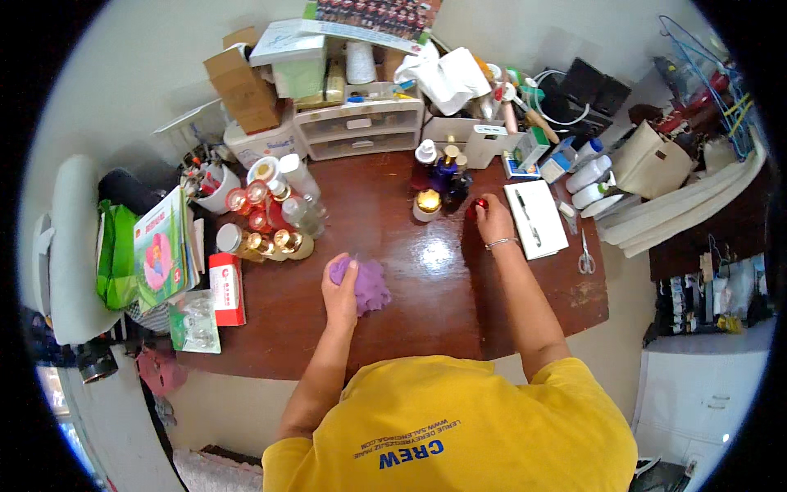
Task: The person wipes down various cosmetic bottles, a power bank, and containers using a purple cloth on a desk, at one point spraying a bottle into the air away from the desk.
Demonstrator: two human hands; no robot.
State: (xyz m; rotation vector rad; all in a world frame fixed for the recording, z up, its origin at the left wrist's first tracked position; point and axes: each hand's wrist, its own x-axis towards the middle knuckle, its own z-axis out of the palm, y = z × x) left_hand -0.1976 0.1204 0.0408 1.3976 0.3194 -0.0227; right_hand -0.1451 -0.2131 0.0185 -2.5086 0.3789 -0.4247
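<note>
My left hand (pixel 338 293) is closed on a crumpled purple cloth (pixel 373 289), which rests on the brown desk (pixel 410 328). Farther to the right, my right hand (pixel 497 225) has its fingers around a small glossy red container (pixel 478 205); most of it is hidden, so I cannot tell its exact kind. Just left of that hand stand a jar with a gold lid (pixel 427 205) and several dark blue bottles (pixel 443 174). A white notebook (pixel 535 219) with a black pen (pixel 529 215) on it lies to the right of my right hand.
Red-topped and gold-topped cosmetic bottles (pixel 261 215) cluster at the left. Beside them are a red-and-white box (pixel 227 289) and stacked books (pixel 164 246). A clear drawer unit (pixel 358 133) stands at the back. Scissors (pixel 585 256) lie near the right edge, by white bottles (pixel 589 174).
</note>
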